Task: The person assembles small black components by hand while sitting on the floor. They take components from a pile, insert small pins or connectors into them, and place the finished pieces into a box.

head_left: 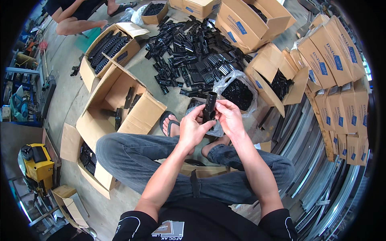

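Observation:
My left hand (pixel 192 126) is closed round the lower part of a black tubular fitting (pixel 210 103), which stands nearly upright in front of me. From the other side, the fingertips of my right hand (pixel 230 117) are pinched against the same fitting. Whether they also hold some small piece is hidden. Just beyond my right hand sits a clear plastic bag (pixel 252 105) with many small black parts (pixel 238 94) in it. Behind my left hand a small box (pixel 194 103), lined with plastic, is partly covered by my fingers.
A large heap of black fittings (pixel 193 56) lies on the floor ahead. To the left, an open carton (pixel 98 104) holds a few fittings; another box (pixel 110 50) is full. At right stand an open carton (pixel 281 82), stacked cartons (pixel 335 60) and long metal bars (pixel 309 160). Another person (pixel 70 24) sits far left.

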